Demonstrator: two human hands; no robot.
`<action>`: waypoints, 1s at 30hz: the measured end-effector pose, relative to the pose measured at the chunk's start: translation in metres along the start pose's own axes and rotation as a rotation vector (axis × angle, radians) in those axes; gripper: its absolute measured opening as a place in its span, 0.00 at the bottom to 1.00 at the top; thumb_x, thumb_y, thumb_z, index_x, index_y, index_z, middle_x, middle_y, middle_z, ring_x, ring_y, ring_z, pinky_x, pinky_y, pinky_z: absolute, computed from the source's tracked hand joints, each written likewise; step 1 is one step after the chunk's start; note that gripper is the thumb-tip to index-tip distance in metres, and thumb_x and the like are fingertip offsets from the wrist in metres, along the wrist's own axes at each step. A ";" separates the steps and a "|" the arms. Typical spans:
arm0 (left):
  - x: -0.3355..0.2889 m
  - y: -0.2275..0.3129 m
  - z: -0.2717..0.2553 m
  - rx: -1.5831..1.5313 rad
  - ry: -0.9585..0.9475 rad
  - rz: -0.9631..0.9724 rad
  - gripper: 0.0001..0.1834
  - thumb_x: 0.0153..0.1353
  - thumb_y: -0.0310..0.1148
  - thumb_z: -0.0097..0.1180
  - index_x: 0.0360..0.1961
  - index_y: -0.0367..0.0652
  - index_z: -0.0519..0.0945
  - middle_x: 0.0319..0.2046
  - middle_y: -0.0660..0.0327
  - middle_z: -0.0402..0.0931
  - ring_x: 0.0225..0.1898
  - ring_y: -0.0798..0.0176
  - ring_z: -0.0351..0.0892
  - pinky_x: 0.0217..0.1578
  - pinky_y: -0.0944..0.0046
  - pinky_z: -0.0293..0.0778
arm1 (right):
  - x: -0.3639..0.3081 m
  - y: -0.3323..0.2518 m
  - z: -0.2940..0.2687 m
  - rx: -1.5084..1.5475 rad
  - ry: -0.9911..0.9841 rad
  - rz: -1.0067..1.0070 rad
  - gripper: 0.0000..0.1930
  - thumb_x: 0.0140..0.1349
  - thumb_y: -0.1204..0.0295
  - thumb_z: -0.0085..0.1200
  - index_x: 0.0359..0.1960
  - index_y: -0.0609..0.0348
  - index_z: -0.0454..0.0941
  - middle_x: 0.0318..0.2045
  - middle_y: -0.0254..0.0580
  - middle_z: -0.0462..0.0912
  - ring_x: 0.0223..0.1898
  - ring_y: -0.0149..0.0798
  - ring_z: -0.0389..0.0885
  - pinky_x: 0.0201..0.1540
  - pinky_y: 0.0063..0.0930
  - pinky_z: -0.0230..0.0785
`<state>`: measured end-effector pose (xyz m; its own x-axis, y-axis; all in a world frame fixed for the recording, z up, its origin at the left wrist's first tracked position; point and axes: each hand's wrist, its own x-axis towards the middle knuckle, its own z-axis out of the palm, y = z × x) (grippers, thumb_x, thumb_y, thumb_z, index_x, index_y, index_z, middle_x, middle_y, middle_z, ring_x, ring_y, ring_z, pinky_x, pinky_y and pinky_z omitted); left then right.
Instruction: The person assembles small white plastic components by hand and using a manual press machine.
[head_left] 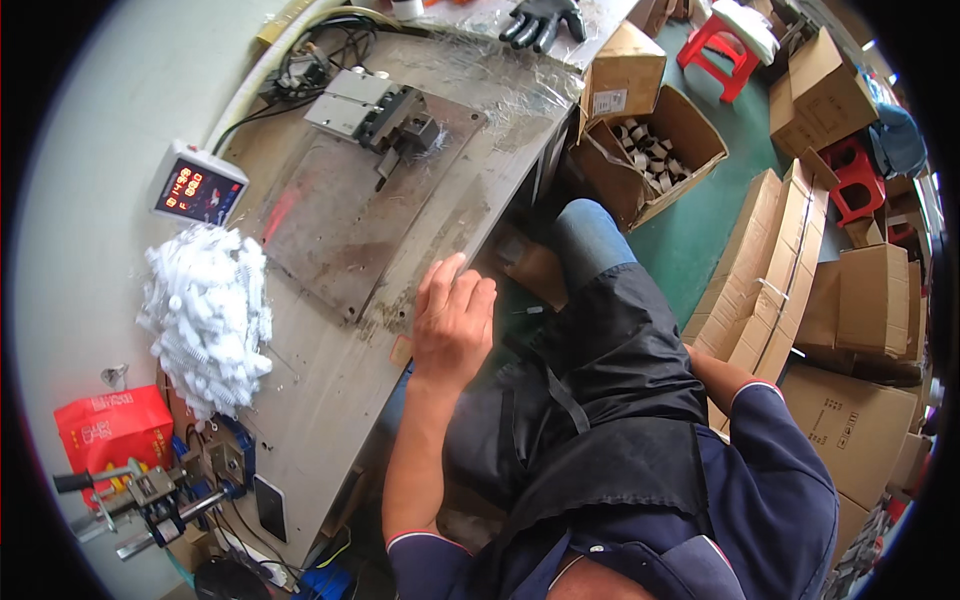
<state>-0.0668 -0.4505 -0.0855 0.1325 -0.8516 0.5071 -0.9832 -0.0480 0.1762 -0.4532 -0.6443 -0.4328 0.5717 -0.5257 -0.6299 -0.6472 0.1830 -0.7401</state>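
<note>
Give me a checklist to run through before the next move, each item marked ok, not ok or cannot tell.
1. Left hand clear of the metal fixture: ok, it is at the workbench edge nearest the body.
2. Left hand empty: cannot tell, its palm is hidden.
3. Right hand visible: not ok, only its forearm shows, running out of sight by the black apron.
4. Glove on left hand: not ok, it is bare; a black glove lies toward the bench's far end.
5. Digital display box lit: ok, red digits glow.
6. Part seated in the fixture: cannot tell, too small.
</note>
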 end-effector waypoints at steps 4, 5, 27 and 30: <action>0.011 0.000 0.002 -0.036 0.037 -0.018 0.13 0.54 0.23 0.70 0.42 0.43 0.84 0.39 0.61 0.81 0.49 0.52 0.81 0.54 0.54 0.75 | -0.019 -0.020 0.016 0.122 -0.032 0.116 0.25 0.66 0.50 0.56 0.54 0.57 0.82 0.49 0.52 0.86 0.52 0.53 0.84 0.55 0.44 0.73; 0.011 0.003 0.011 -0.062 0.009 -0.025 0.13 0.54 0.23 0.70 0.42 0.43 0.84 0.39 0.61 0.81 0.49 0.52 0.81 0.54 0.54 0.75 | -0.025 -0.020 0.016 0.154 -0.024 0.153 0.25 0.66 0.51 0.56 0.54 0.57 0.82 0.49 0.52 0.86 0.52 0.52 0.84 0.55 0.44 0.73; -0.312 -0.065 0.486 -0.565 -0.943 -1.264 0.10 0.59 0.31 0.59 0.40 0.41 0.86 0.35 0.51 0.88 0.39 0.48 0.88 0.43 0.54 0.81 | -0.115 -0.128 -0.065 0.852 0.443 0.496 0.23 0.69 0.52 0.53 0.56 0.54 0.81 0.48 0.45 0.87 0.51 0.47 0.84 0.55 0.41 0.73; -0.283 0.024 0.500 -0.843 -0.966 -1.561 0.08 0.60 0.26 0.56 0.36 0.42 0.87 0.24 0.59 0.83 0.23 0.62 0.81 0.24 0.60 0.76 | -0.114 -0.134 -0.122 0.756 0.520 0.446 0.22 0.71 0.53 0.51 0.56 0.54 0.82 0.47 0.40 0.87 0.50 0.42 0.83 0.56 0.40 0.73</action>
<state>-0.1908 -0.4715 -0.6470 0.2661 -0.2894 -0.9195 0.2147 -0.9121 0.3493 -0.4931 -0.7101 -0.2331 -0.0499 -0.5436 -0.8378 -0.1567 0.8328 -0.5310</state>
